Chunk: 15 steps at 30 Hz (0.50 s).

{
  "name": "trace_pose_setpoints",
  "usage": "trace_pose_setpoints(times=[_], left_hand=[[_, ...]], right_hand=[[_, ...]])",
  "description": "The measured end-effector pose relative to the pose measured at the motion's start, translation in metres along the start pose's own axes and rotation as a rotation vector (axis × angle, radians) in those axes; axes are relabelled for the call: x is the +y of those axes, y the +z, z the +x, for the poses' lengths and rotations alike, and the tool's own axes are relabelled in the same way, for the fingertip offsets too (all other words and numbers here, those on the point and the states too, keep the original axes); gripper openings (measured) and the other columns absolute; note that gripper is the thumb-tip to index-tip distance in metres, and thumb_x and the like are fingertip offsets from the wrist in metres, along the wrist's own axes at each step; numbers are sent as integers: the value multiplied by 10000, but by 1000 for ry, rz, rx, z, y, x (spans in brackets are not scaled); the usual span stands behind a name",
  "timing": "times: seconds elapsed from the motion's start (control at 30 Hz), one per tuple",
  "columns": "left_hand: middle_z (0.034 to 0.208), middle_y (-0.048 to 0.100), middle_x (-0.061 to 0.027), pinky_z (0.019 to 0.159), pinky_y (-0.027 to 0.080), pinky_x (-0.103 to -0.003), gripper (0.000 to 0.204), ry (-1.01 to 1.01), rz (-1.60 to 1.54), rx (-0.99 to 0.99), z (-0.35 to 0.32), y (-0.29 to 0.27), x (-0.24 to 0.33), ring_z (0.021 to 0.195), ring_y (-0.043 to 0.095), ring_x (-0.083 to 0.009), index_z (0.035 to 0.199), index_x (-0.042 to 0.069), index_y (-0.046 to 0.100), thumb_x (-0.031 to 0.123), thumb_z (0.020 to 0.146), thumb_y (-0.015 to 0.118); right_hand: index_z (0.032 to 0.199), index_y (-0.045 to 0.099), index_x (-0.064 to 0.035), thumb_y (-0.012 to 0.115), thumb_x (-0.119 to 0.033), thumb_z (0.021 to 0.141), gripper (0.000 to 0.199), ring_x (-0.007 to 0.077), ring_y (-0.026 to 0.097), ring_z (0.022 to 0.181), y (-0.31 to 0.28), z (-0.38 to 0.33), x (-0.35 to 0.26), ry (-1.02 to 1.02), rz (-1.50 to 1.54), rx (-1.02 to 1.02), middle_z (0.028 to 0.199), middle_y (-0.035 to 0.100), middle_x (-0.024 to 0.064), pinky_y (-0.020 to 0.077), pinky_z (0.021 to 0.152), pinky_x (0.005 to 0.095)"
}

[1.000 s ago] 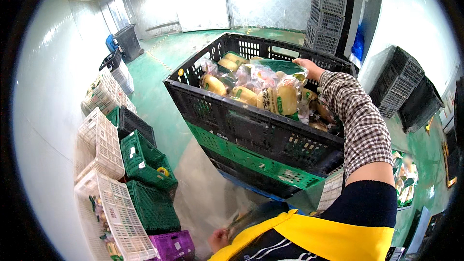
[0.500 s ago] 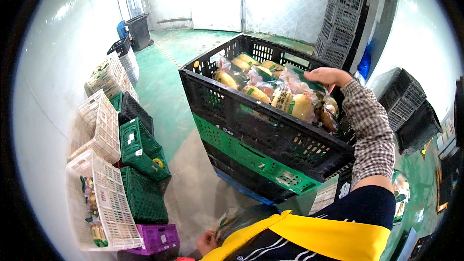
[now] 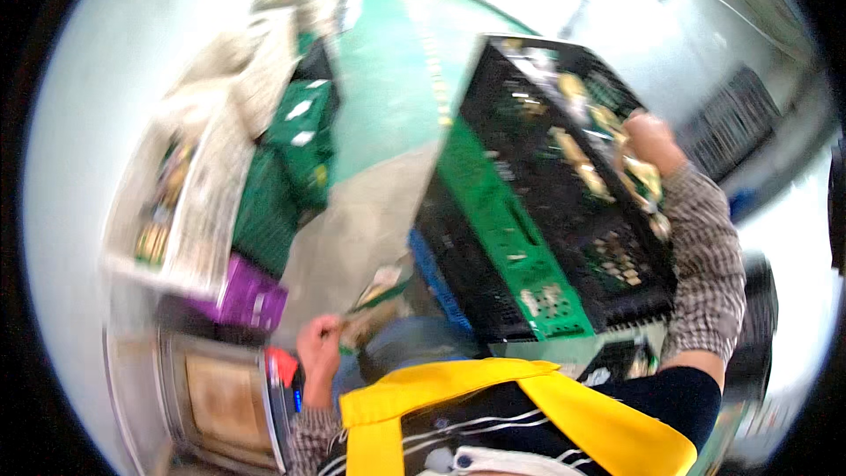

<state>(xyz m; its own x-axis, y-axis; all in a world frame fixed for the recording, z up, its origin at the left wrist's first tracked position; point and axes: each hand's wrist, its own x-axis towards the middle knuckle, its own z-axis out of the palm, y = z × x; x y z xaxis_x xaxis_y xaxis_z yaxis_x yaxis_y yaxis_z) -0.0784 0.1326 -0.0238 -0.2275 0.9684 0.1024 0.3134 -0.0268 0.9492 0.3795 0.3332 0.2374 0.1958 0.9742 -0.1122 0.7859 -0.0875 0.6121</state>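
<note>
At the lower left my left hand [image 3: 319,348] is closed, pinching a clear plastic bag [image 3: 384,286] with green on it. The bag hangs in front of my body, and its contents are too blurred to name. My right hand [image 3: 654,143] is over the right side of a black plastic crate [image 3: 529,123], close to pale yellow packaged produce [image 3: 577,163]. Motion smears its fingers, so whether they grip a package cannot be seen. The black crate tops a stack that includes a green crate [image 3: 493,203].
Along the left wall stand white crates [image 3: 207,220], green crates [image 3: 269,203] and a purple crate [image 3: 251,295]. A metal-framed unit [image 3: 172,388] is at the lower left. Grey crates [image 3: 736,110] are stacked at the back right. A blue base [image 3: 438,278] lies under the crate stack.
The view has swung and tilted, so the crate stack appears slanted. My left hand and its bag have come up further into view. The right hand remains over the top crate.
</note>
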Motion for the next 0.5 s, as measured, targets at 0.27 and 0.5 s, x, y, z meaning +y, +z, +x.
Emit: trace_pose_setpoints(times=[0.27, 0.5], left_hand=[[867, 604, -60, 594, 399, -203, 86, 217, -128, 549, -56, -115, 3, 682, 490, -70, 826, -11, 570, -57, 766, 611], [827, 621, -95, 619, 482, -237, 83, 105, 143, 978, -118, -210, 2, 731, 583, -133, 770, -15, 552, -91, 752, 581]], right_hand=[[1174, 505, -46, 608, -66, 757, 430, 256, 537, 1008, -168, -68, -333, -1774, 755, 350, 1101, 556, 130, 426, 877, 363], [1129, 529, 9, 640, 9, 749, 396, 227, 573, 986, -83, -192, -575, -1707, 1280, -915, 1139, 564, 115, 431, 910, 374]])
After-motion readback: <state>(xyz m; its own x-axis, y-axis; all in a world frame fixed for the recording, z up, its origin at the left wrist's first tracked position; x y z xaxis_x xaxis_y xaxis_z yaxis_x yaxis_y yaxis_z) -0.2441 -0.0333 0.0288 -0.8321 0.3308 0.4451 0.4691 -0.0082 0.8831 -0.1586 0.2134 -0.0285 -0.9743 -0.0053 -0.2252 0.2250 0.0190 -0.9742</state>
